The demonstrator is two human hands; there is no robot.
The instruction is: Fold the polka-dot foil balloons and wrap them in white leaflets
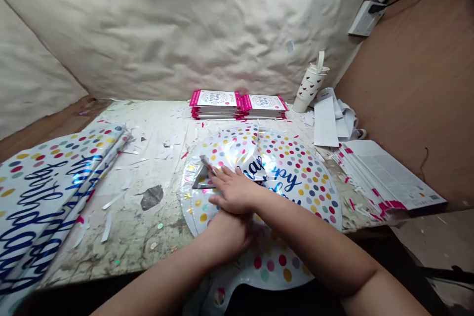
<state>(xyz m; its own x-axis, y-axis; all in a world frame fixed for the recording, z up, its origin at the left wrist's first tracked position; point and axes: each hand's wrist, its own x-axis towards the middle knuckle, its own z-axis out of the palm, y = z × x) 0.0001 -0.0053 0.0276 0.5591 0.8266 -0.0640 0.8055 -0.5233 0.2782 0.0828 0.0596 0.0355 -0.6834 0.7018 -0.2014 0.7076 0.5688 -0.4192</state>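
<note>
A round foil balloon (pixel 296 168) with coloured dots and blue "Happy" lettering lies flat on the worn table (pixel 155 133), partly folded over. My right hand (pixel 233 190) presses flat on its folded left part, fingers stretched toward a silver folded corner (pixel 203 177). My left hand (pixel 229 234) lies underneath the right wrist, resting on the balloon; its fingers are mostly hidden.
A stack of flat dotted "birthday" balloons (pixel 44 187) lies at the left. Pink-edged packaging cards (pixel 237 103) are piled at the back, a heart-printed tumbler (pixel 309 86) beside them. White card sheets (pixel 385 173) fan out at the right. Paper scraps litter the table.
</note>
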